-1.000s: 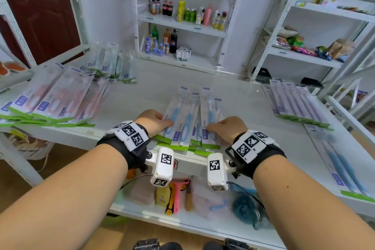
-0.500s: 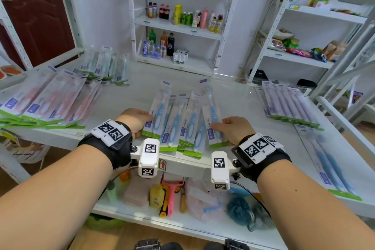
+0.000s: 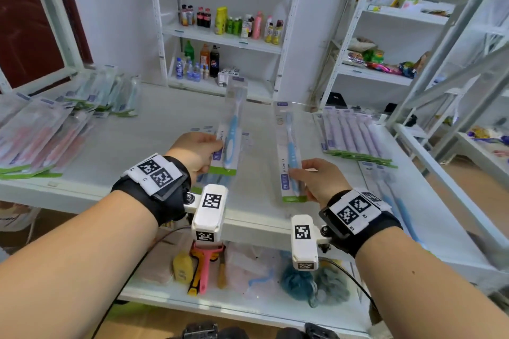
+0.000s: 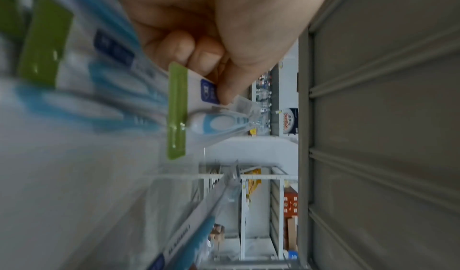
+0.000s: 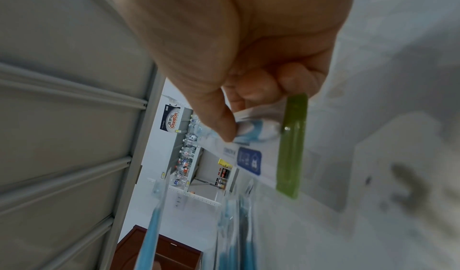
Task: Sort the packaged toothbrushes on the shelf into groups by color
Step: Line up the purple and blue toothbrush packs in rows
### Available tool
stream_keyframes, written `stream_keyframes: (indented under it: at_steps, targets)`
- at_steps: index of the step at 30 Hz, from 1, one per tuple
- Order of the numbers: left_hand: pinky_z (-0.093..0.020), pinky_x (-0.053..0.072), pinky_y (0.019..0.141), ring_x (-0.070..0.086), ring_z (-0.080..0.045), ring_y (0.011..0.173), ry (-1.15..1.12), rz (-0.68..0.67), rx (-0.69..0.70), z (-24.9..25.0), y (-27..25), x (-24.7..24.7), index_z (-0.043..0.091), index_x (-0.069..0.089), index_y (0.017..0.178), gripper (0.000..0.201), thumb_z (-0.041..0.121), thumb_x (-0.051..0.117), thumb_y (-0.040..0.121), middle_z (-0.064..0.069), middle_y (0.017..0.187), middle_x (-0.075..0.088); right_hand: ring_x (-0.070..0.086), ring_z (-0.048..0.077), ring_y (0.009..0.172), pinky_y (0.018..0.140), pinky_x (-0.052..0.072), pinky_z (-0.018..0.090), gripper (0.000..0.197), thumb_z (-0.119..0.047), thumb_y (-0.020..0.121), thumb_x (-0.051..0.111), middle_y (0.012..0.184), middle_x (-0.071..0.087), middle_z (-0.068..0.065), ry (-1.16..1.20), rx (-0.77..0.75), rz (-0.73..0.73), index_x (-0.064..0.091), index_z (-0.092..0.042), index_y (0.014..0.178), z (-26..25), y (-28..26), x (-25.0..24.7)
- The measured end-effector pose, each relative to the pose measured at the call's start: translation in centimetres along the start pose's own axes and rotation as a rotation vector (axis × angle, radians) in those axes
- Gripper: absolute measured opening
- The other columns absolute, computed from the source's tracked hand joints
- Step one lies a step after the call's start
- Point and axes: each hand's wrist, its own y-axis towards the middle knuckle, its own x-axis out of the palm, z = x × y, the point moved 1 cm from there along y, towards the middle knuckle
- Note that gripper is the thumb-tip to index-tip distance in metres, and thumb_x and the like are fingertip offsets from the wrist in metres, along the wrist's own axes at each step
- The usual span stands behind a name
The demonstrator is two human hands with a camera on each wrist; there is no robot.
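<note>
My left hand (image 3: 202,155) pinches a packaged blue toothbrush (image 3: 232,129) near its green bottom strip and holds it tilted up above the white shelf (image 3: 154,129). The left wrist view shows thumb and fingers (image 4: 206,53) on that pack (image 4: 211,120). My right hand (image 3: 311,177) pinches a second blue toothbrush pack (image 3: 290,154) by its lower end, also lifted; its thumb (image 5: 219,124) presses the pack (image 5: 251,156). More blue packs (image 3: 212,179) lie under the left hand, mostly hidden.
Pink packs (image 3: 46,137) lie at the left, greenish packs (image 3: 110,93) at the back left, purple packs (image 3: 355,135) at the right, blue packs (image 3: 385,187) along the right front. A lower shelf (image 3: 248,303) holds brushes and sponges. Bottles (image 3: 234,22) stand on racks behind.
Both hands pressed on the blue pile on the shelf; now each has lifted one blue toothbrush pack off it, and the two packs are held apart in the air.
</note>
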Motion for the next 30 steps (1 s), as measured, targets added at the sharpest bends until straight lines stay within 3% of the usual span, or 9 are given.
stream_keyframes:
  at_steps: [2,5,8,11,15,19,24,27,30]
  targets:
    - [-0.012,0.021,0.036,0.028,-0.008,0.029,0.046,-0.060,0.007,0.2,-0.6,2.6,0.012,0.059,0.072,0.020,0.011,0.055,0.091,0.002,0.041,0.043,0.063,0.015,0.055,0.057,0.058,0.033,0.035,-0.022,0.081,0.071,0.079,0.070,0.006,0.008,0.010,0.015,0.056,-0.016,0.112,0.8,-0.2,-1.5]
    - [-0.013,0.023,0.038,0.029,-0.009,0.030,0.114,-0.115,0.011,0.1,-1.6,6.2,0.014,0.060,0.073,0.019,0.009,0.054,0.091,-0.003,0.050,0.039,0.060,0.009,0.048,0.043,0.047,0.020,0.051,-0.019,0.083,0.068,0.073,0.067,0.003,-0.018,-0.016,0.052,0.045,-0.022,0.128,2.2,-0.6,-4.0]
    - [-0.012,0.024,0.037,0.029,-0.008,0.029,0.122,-0.168,-0.008,-0.2,-2.5,9.4,0.009,0.060,0.085,0.011,0.005,0.052,0.092,-0.005,0.054,0.041,0.060,0.012,0.053,0.045,0.045,0.020,0.055,-0.019,0.087,0.064,0.073,0.065,0.003,-0.089,-0.021,0.046,0.039,-0.024,0.136,3.4,-1.0,-6.4]
    - [-0.011,0.025,0.035,0.029,-0.006,0.028,0.116,-0.213,-0.036,-0.7,-3.1,12.4,0.009,0.059,0.094,0.012,0.002,0.050,0.092,-0.005,0.054,0.042,0.064,0.013,0.064,0.054,0.050,0.023,0.055,-0.021,0.088,0.061,0.079,0.067,0.003,-0.198,-0.004,0.059,0.038,-0.025,0.138,4.6,-1.4,-8.7]
    - [-0.012,0.027,0.035,0.032,-0.005,0.027,0.155,-0.314,-0.062,-1.5,-3.8,15.5,0.011,0.058,0.078,0.021,0.000,0.047,0.092,0.004,0.040,0.046,0.064,0.016,0.072,0.054,0.048,0.023,0.057,-0.021,0.087,0.060,0.091,0.068,0.006,-0.326,0.035,0.085,0.038,-0.022,0.139,6.0,-2.0,-11.0]
    - [-0.012,0.029,0.034,0.037,-0.003,0.027,0.192,-0.362,-0.082,-2.3,-4.6,17.9,0.013,0.059,0.076,0.023,-0.001,0.047,0.090,0.007,0.036,0.050,0.065,0.025,0.096,0.081,0.054,0.034,0.059,-0.022,0.085,0.061,0.116,0.064,0.011,-0.433,0.089,0.094,0.039,-0.020,0.139,6.9,-2.4,-12.5]
    - [-0.016,0.033,0.036,0.039,-0.003,0.030,0.246,-0.437,-0.097,-2.6,-5.1,19.9,0.009,0.061,0.093,0.018,0.000,0.046,0.091,0.008,0.035,0.050,0.059,0.026,0.109,0.094,0.048,0.034,0.060,-0.024,0.086,0.061,0.133,0.053,0.010,-0.546,0.101,0.058,0.038,-0.015,0.141,7.1,-2.8,-13.3]
    - [-0.020,0.035,0.038,0.041,-0.005,0.033,0.256,-0.437,-0.099,-2.8,-5.3,20.7,0.007,0.062,0.099,0.018,0.001,0.047,0.091,0.004,0.043,0.052,0.055,0.025,0.115,0.095,0.045,0.030,0.057,-0.026,0.087,0.060,0.136,0.050,0.009,-0.636,0.094,0.063,0.042,-0.013,0.139,7.0,-2.9,-13.4]
    - [-0.021,0.036,0.039,0.042,-0.005,0.033,0.260,-0.440,-0.108,-3.1,-5.6,21.5,0.008,0.060,0.097,0.017,0.001,0.047,0.090,0.000,0.051,0.053,0.060,0.025,0.105,0.089,0.050,0.033,0.051,-0.027,0.087,0.059,0.124,0.057,0.010,-0.685,0.097,0.057,0.046,-0.011,0.133,6.9,-2.8,-13.4]
